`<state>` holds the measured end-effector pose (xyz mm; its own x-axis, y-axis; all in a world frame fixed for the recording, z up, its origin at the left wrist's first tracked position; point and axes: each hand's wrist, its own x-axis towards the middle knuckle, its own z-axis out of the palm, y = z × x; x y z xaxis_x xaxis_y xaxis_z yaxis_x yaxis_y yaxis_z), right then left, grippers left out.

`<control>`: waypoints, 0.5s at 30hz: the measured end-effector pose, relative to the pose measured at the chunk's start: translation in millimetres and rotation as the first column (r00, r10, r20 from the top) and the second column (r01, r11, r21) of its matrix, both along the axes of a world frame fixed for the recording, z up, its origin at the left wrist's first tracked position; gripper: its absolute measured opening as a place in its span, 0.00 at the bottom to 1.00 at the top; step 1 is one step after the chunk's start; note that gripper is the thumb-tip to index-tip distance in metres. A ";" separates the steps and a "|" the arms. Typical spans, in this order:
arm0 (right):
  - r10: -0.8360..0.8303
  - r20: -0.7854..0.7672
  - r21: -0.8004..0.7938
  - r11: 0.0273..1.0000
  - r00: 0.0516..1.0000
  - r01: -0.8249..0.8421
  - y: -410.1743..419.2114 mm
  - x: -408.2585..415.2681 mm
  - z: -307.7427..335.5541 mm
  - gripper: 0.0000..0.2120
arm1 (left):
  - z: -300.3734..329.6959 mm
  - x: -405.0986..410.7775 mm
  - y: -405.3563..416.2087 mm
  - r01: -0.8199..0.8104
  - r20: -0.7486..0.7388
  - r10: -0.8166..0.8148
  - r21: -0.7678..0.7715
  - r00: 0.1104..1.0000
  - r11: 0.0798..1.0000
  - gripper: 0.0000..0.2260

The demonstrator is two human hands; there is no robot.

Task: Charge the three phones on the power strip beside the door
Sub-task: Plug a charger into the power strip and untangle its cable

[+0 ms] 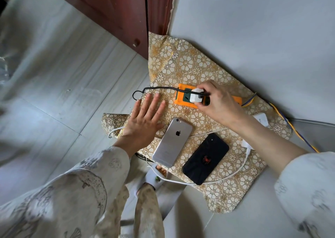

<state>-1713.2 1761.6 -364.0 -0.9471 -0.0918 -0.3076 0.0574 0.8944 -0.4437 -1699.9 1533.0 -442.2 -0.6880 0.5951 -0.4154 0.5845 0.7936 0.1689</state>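
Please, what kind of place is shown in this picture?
Probably a room in a home, at floor level beside a door. The signs: a pale tiled floor, a dark red wooden door next to a plain wall, and a floral cloth spread out under an orange power strip.

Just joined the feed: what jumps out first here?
The orange power strip on the floral cloth by the wall, with the right hand gripping a white charger on it. Nearer the person, a silver phone and a black phone lie face down; the left hand rests flat beside them.
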 end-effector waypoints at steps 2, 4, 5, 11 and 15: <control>-0.010 0.009 -0.004 1.000 1.000 0.010 -1.0 -0.8 0.9 0.17 | 1.1 0.3 0.0 -0.002 0.002 0.002 0.000 1.000 1.000 0.28; -0.013 0.020 -0.001 1.000 1.000 0.013 -2.3 -1.4 1.9 0.18 | 2.6 0.2 0.3 -0.004 0.010 0.004 -0.001 1.000 1.000 0.28; -0.011 0.021 0.004 1.000 1.000 0.011 -2.9 -1.3 2.2 0.19 | 3.7 0.1 0.8 -0.005 0.017 0.005 -0.003 1.000 1.000 0.28; 0.002 0.021 0.014 1.000 1.000 -0.003 -5.4 -0.1 0.9 0.18 | 4.5 0.0 2.6 -0.008 0.035 0.008 0.001 0.999 1.000 0.28; -0.009 0.035 0.011 1.000 0.999 0.008 -5.6 -0.3 -0.5 0.19 | 6.9 -0.8 3.3 -0.011 0.076 0.010 0.013 0.997 1.000 0.28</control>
